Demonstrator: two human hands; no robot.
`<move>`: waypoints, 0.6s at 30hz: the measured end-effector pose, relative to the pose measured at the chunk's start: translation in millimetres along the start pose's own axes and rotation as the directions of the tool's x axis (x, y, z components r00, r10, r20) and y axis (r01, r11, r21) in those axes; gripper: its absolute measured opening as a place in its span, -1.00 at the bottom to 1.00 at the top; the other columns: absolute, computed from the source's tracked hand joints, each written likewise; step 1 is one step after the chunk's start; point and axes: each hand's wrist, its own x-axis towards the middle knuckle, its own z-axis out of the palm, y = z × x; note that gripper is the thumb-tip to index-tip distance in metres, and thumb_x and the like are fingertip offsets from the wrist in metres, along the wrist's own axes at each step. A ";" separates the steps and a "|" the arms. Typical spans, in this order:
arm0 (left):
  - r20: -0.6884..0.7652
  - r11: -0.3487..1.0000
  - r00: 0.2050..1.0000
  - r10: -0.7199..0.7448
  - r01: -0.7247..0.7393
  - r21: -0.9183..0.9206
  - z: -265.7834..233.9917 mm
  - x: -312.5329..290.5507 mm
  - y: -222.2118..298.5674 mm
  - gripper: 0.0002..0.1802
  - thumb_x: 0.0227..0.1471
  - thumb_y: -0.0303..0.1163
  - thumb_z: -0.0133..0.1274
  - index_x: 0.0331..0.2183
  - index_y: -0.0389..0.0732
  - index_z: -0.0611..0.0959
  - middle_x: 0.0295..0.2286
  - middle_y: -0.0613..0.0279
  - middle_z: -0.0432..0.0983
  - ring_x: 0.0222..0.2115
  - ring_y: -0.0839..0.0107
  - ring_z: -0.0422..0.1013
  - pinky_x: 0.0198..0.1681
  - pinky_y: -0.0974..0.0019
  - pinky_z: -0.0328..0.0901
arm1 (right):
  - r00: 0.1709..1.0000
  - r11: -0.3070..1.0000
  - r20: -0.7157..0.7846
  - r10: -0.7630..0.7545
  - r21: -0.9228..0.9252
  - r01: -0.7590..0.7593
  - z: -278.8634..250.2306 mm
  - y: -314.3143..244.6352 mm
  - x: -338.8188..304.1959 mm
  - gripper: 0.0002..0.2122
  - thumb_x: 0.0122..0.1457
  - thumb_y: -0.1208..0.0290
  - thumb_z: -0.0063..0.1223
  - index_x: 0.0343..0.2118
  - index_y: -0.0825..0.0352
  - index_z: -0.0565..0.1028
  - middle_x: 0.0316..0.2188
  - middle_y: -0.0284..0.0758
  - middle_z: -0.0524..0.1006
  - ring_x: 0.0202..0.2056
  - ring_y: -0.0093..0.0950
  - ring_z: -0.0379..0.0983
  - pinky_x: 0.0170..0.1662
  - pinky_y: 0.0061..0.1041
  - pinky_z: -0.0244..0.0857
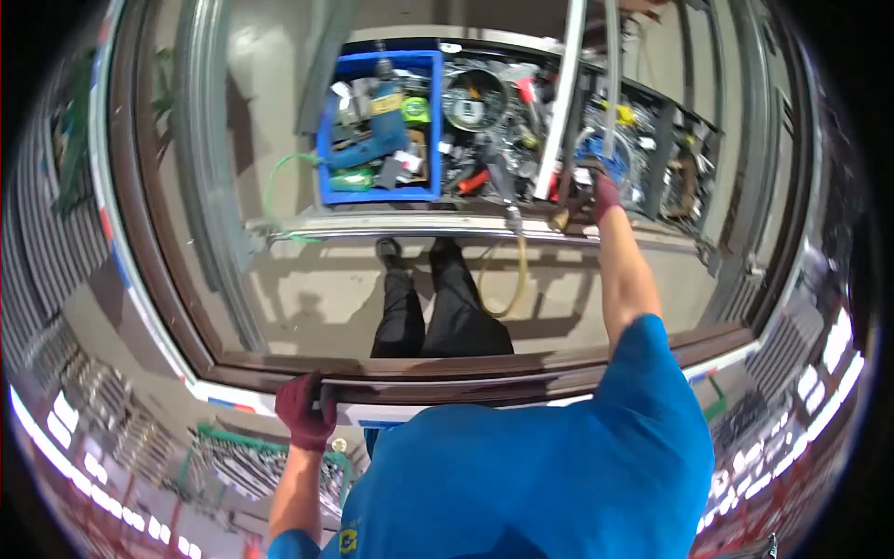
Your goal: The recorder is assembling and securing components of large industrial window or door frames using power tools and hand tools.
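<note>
No txt legible. Drill (380, 142) has yellow label (387, 102) w/ dark marks, too sm. to make out. Blue shirt (521, 475), lower L of pic: yellow emblem (348, 541) w/ dark mark, no letters clear. Round container (504, 98): white label (470, 114) inside, print blurred. Blue bin (435, 121): white slip (407, 161), any wording too sm. Frame (447, 377): white outer strip (228, 404) w/ red + blue patches, no readable wds/nos.

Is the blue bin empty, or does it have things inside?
Not empty: the blue bin holds a blue power drill, a round green item and other pieces.
</note>
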 end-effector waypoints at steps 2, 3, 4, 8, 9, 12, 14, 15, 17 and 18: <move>0.066 0.999 0.998 -0.005 0.002 0.045 -7.7 0.3 0.9 -0.72 -0.01 -0.32 0.22 -0.21 -0.18 0.73 -0.32 0.06 0.66 -0.29 0.00 0.55 -0.19 0.05 0.40 | 0.691 0.479 -0.342 -0.637 -0.878 0.008 40.4 -99.1 -135.6 -0.40 0.32 0.07 0.17 0.20 0.54 0.43 0.14 -0.11 0.51 0.02 -0.22 0.53 0.07 -0.10 0.42; -0.026 1.000 1.000 0.003 -0.004 -0.006 -1.0 10.8 3.2 -0.78 -0.06 -0.32 0.26 -0.31 -0.15 0.71 -0.44 0.10 0.62 -0.41 0.02 0.53 -0.28 0.07 0.37 | 0.739 0.619 -0.170 -0.652 -0.682 0.389 53.2 -120.0 -174.4 -0.38 0.29 0.13 0.23 0.23 0.55 0.39 0.12 -0.11 0.53 0.02 -0.27 0.53 0.07 -0.17 0.43; -0.048 1.000 0.999 -0.014 0.013 -0.011 4.2 10.5 -3.5 -0.78 -0.06 -0.32 0.26 -0.31 -0.15 0.71 -0.44 0.10 0.62 -0.41 0.02 0.53 -0.28 0.07 0.37 | 0.714 0.668 0.023 -0.700 -0.330 0.666 75.6 -138.9 -199.1 -0.35 0.27 0.19 0.28 0.27 0.55 0.35 0.09 -0.11 0.55 0.01 -0.32 0.53 0.07 -0.25 0.44; -0.026 0.999 1.000 -0.018 0.017 -0.037 11.9 4.0 -11.1 -0.74 -0.09 -0.28 0.26 -0.30 -0.15 0.72 -0.46 0.13 0.61 -0.43 0.04 0.53 -0.27 0.07 0.38 | 0.646 0.756 0.604 -0.467 -0.105 0.646 235.3 -142.2 -294.0 0.01 0.08 -0.19 0.35 0.45 0.33 0.15 0.35 0.00 0.34 0.34 -0.02 0.29 0.38 -0.15 0.16; -0.048 0.999 0.999 -0.004 0.002 -0.049 12.5 7.0 -11.3 -0.72 -0.10 -0.27 0.26 -0.29 -0.15 0.72 -0.46 0.13 0.61 -0.43 0.05 0.54 -0.27 0.06 0.38 | 0.680 0.683 0.530 -0.507 -0.234 0.692 273.4 -130.8 -287.8 0.05 0.06 -0.21 0.35 0.47 0.33 0.11 0.38 0.01 0.30 0.34 -0.01 0.28 0.37 -0.14 0.18; -0.066 0.998 0.998 -0.002 -0.002 -0.055 11.2 6.0 -13.8 -0.67 -0.13 -0.23 0.28 -0.27 -0.16 0.73 -0.45 0.15 0.62 -0.42 0.07 0.55 -0.26 0.06 0.39 | 0.821 0.599 0.313 -0.477 -0.568 0.565 357.9 -149.1 -281.7 0.08 -0.04 -0.30 0.37 0.43 0.31 0.15 0.34 0.02 0.31 0.30 -0.05 0.33 0.31 -0.11 0.26; -0.087 0.998 0.996 -0.006 0.000 -0.064 11.4 6.9 -14.0 -0.71 -0.10 -0.25 0.28 -0.29 -0.16 0.73 -0.48 0.11 0.57 -0.43 0.02 0.51 -0.30 0.04 0.36 | 0.905 0.567 0.237 -0.353 -0.715 0.408 382.0 -164.3 -274.3 -0.07 -0.14 -0.28 0.43 0.20 0.28 0.38 0.19 -0.06 0.43 0.22 -0.07 0.40 0.22 -0.06 0.31; -0.124 0.997 0.992 -0.003 -0.007 -0.083 10.5 6.6 -13.4 -0.69 -0.11 -0.23 0.29 -0.28 -0.16 0.73 -0.47 0.12 0.58 -0.42 0.03 0.51 -0.29 0.05 0.37 | 0.903 0.566 0.258 -0.343 -0.710 0.418 383.3 -170.3 -280.6 -0.08 -0.15 -0.27 0.43 0.19 0.28 0.39 0.19 -0.05 0.43 0.22 -0.06 0.40 0.21 -0.06 0.33; -0.131 0.997 0.991 -0.006 -0.005 -0.079 10.7 6.1 -16.5 -0.67 -0.11 -0.22 0.29 -0.27 -0.16 0.73 -0.45 0.13 0.59 -0.42 0.03 0.51 -0.29 0.05 0.38 | 0.907 0.617 0.281 -0.315 -0.665 0.420 380.2 -180.1 -284.0 -0.10 -0.17 -0.22 0.48 0.17 0.27 0.40 0.18 -0.01 0.43 0.18 0.00 0.43 0.19 -0.01 0.35; -0.134 0.997 0.991 0.005 -0.015 -0.074 11.6 3.8 -17.1 -0.65 -0.11 -0.21 0.29 -0.25 -0.17 0.72 -0.44 0.13 0.59 -0.42 0.03 0.52 -0.28 0.05 0.38 | 0.902 0.607 0.286 -0.324 -0.668 0.430 375.8 -177.9 -285.7 -0.10 -0.17 -0.22 0.48 0.17 0.27 0.40 0.18 -0.01 0.43 0.18 0.00 0.43 0.19 -0.01 0.35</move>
